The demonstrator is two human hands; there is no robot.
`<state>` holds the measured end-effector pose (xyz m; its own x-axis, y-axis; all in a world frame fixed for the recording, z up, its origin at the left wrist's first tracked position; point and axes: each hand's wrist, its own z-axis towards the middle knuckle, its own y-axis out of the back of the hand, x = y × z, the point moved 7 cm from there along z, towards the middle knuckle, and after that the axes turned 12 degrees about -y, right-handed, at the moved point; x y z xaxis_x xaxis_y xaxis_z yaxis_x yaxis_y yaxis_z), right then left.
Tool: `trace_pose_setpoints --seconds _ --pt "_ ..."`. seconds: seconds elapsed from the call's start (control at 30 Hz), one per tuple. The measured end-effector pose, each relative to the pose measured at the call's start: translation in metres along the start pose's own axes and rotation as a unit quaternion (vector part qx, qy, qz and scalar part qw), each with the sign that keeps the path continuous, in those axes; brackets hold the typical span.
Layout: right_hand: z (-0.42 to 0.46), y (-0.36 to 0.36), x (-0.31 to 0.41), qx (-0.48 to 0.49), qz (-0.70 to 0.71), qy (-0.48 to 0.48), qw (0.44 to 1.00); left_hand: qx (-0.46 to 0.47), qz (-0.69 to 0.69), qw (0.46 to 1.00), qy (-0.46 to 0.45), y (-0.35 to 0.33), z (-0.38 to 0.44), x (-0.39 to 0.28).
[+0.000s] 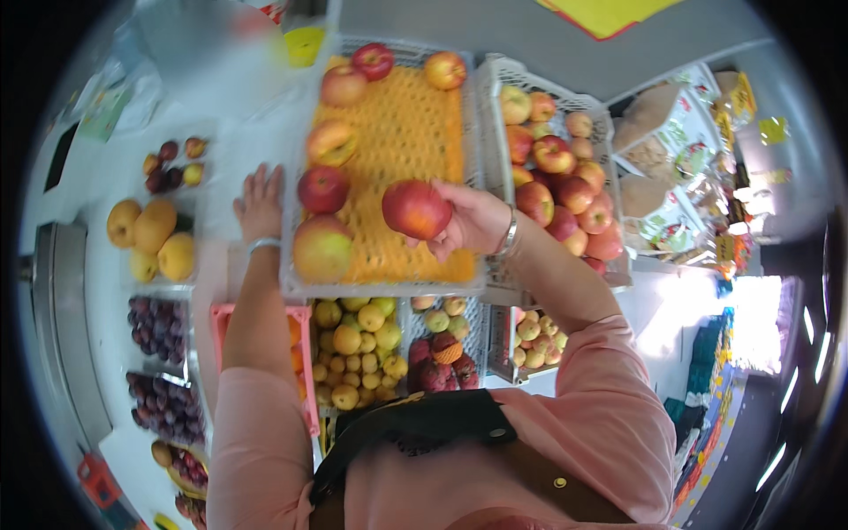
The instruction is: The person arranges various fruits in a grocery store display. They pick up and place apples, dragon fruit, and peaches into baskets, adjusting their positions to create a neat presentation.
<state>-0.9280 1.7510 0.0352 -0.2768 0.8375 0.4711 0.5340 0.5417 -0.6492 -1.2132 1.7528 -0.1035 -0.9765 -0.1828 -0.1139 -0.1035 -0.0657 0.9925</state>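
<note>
My right hand [467, 222] grips a red apple [417, 209] with a small yellow-orange patch. It is held above a white plastic crate [391, 289] lined with a perforated yellow-orange sheet [404, 139]. Along the crate's left side lie several apples, among them a dark red one [323, 190] and a large yellow-red one [322, 250]. Two more fruits, a red one [373, 61] and an orange-red one [444, 70], sit at the far end. My left hand [259, 202] rests with fingers spread on the white counter [228, 152], just left of the crate, holding nothing.
A second white crate [489, 86] heaped with apples stands to the right, beside bagged goods [662, 152]. Nearer me are crates of yellow pears [358, 338] and mixed fruit. On the left counter lie plums [173, 177], round yellow fruits [156, 225] and packs of dark grapes [158, 328].
</note>
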Motion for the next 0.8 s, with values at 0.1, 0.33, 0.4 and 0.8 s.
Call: trace_pose_setpoints --seconds 0.1,0.33,0.4,0.8 --pt "-0.027 0.007 0.01 0.049 0.104 0.066 0.991 0.007 0.017 1.0 -0.006 -0.003 0.0 0.003" --pt "-0.163 0.107 0.087 -0.37 -0.129 0.37 0.842 0.004 0.021 1.0 0.008 0.003 -0.001 0.004" --pt "-0.229 0.159 0.099 -0.692 -0.266 0.35 0.573 0.01 0.015 1.0 0.005 0.006 -0.001 -0.002" --pt "-0.199 0.214 0.136 -0.744 -0.532 -0.13 0.384 -0.004 -0.007 1.0 -0.001 0.004 0.001 -0.008"
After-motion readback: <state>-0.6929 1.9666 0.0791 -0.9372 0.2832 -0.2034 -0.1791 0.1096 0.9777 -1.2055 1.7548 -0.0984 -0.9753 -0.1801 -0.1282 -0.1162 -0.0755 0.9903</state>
